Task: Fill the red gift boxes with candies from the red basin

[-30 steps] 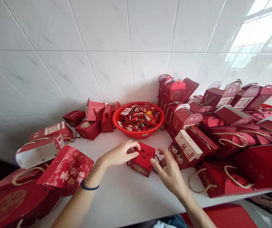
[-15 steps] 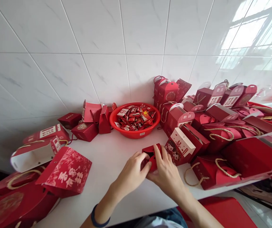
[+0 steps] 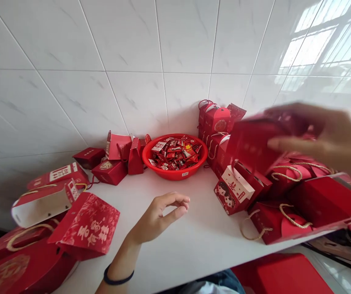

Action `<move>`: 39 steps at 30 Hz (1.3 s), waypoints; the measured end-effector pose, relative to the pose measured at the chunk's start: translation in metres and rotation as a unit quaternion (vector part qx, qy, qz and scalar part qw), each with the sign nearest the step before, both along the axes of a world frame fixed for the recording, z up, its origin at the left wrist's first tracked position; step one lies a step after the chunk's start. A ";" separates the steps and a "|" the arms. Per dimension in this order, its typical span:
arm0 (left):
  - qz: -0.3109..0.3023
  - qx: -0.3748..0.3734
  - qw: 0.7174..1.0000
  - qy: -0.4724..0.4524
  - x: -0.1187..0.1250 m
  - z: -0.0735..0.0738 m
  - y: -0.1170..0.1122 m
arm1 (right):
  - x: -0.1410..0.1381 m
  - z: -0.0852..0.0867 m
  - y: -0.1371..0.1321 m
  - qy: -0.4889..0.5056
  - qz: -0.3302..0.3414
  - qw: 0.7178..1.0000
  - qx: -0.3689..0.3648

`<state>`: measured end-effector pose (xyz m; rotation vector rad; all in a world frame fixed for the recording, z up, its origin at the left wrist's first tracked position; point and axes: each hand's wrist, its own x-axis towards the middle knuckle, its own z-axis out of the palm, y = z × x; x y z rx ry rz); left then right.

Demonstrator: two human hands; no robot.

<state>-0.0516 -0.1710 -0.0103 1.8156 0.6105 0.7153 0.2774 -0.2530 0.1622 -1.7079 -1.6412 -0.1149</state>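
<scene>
My left hand [image 3: 159, 214] hovers over the white table, holding nothing, its fingers curved with a gap to the thumb. Raised on the right, my right hand [image 3: 313, 130] grips a dark red candy box [image 3: 251, 143]; both are smeared by motion. That box passes in front of the crowd of red boxes and hides part of it. Below it stands a red box with a cream panel and cartoon figures [image 3: 233, 190]. Beyond my left hand sits a red plastic basin [image 3: 177, 174] full of small wrapped sweets [image 3: 175, 153].
On the left lie several red gift boxes, among them a floral one [image 3: 91, 224] and one on its side with a white interior [image 3: 45, 206]. More rope-handled boxes [image 3: 285, 220] crowd the right. A tiled wall [image 3: 132, 98] rises behind the table [image 3: 141, 183].
My right hand has lifted the red box from the table's front middle up and to the right. My left hand has let go of it and moved slightly left.
</scene>
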 end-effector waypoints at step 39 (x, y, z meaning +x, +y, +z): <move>0.034 -0.085 0.987 0.135 -0.007 -0.042 0.013 | 0.087 -0.027 0.145 -0.304 -0.193 0.899 -0.249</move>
